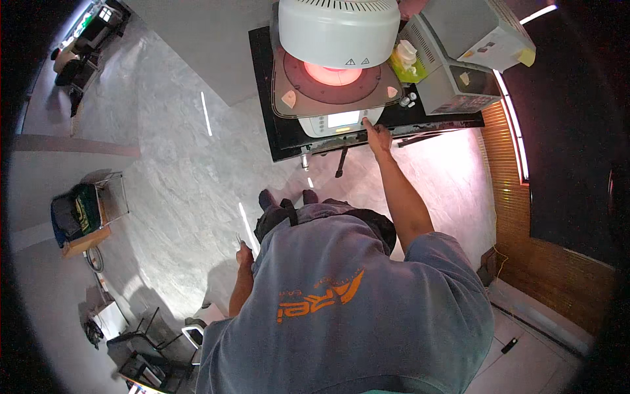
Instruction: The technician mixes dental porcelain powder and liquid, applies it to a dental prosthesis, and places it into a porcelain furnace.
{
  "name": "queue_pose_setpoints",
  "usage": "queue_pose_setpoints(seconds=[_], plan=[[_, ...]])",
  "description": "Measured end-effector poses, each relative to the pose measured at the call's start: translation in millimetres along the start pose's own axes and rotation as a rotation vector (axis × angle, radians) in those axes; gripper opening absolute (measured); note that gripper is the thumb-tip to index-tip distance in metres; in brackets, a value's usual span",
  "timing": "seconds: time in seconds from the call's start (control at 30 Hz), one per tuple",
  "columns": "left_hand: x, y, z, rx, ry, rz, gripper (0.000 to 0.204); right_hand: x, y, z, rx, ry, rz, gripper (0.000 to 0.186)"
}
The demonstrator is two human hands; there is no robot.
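Observation:
A white furnace with a round hood stands ahead of me, a pink-orange glow under the hood. Below it sits a dark plate bearing a small pale piece at the left and another pale piece at the right. On the front control panel is a lit screen. My right hand reaches to the panel's right side, one finger stretched onto a button, holding nothing. Down at my left side, my left hand is closed around thin metal tweezers.
The furnace stands on a black table. Right of it are grey boxy machines, a yellow-green packet and small bottles. A chair with a dark bag stands at the left, black chairs at lower left.

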State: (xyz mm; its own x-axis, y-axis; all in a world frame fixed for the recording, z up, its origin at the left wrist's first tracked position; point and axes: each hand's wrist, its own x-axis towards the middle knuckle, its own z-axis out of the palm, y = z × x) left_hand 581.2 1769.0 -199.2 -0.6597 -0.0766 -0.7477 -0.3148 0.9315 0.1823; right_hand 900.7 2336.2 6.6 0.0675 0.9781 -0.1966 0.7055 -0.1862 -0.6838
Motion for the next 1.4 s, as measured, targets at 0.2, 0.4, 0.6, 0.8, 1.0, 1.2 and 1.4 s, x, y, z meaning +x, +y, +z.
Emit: queue_pose_setpoints(seconds=[0.2,0.4,0.6,0.8,1.0,1.2,1.4], plan=[[-31,13,-7,0.011,-0.040,0.041,0.086,1,0,-2,-0.038,-0.065,0.002,0.074],[-36,16,-15,-0.023,-0.026,0.012,0.084,-1,2,1,0.018,0.000,0.038,0.070],[-44,20,-17,0.002,-0.034,0.043,0.084,1,0,-2,0.000,-0.044,0.050,0.072],[-43,21,-13,-0.031,-0.061,0.027,0.081,5,5,-2,-0.013,-0.016,0.043,0.075],[-25,12,-5,0.004,0.004,0.111,0.079,1,-3,-4,0.025,-0.062,0.017,0.075],[-26,3,-13,0.076,-0.012,0.106,0.077,5,13,0,0.028,-0.097,0.067,0.076],[-46,22,-3,0.070,-0.058,0.044,0.080,10,23,3,0.017,-0.062,0.055,0.075]])
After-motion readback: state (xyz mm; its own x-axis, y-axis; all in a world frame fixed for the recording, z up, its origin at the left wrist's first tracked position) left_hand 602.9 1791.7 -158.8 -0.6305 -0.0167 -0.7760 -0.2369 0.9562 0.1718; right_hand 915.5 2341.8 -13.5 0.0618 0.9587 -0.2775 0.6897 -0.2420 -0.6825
